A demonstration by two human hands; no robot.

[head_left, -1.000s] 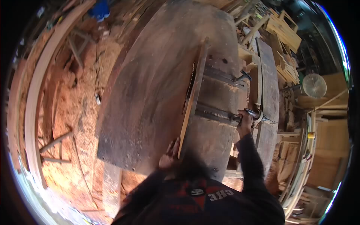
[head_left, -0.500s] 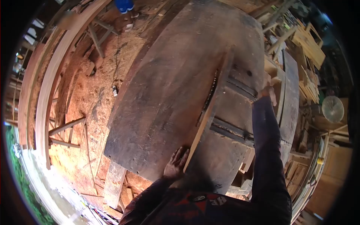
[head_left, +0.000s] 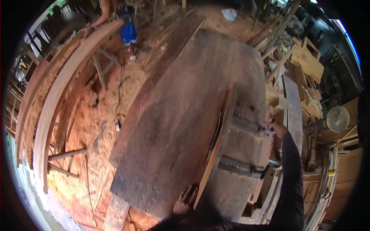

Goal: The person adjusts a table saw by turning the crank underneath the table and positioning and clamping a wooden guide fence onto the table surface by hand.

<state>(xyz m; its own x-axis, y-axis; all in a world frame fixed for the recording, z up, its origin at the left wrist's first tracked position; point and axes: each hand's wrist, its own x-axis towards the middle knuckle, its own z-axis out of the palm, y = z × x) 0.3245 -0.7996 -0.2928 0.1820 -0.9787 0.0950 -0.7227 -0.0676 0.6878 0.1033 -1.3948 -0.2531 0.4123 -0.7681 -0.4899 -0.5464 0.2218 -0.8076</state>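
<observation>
My left hand lies flat on the dark wooden table, fingers apart, beside the lower end of a long wooden strip. The strip runs away from me, next to a dark slot. Out at the table's right side, my right hand is closed at the end of the farther clamp bar, apparently round its handle, which the fingers mostly hide. A nearer clamp lies across the table with its dark handle showing.
A person in blue shorts stands at the upper left by long curved timbers on trestles. Wood shavings and a cable lie on the floor. A round fan and stacked boards are at the right.
My right hand has gone from the nearer clamp to the farther one and closed at its end. My left hand stays flat by the strip. The view has tilted up, showing more of the other person.
</observation>
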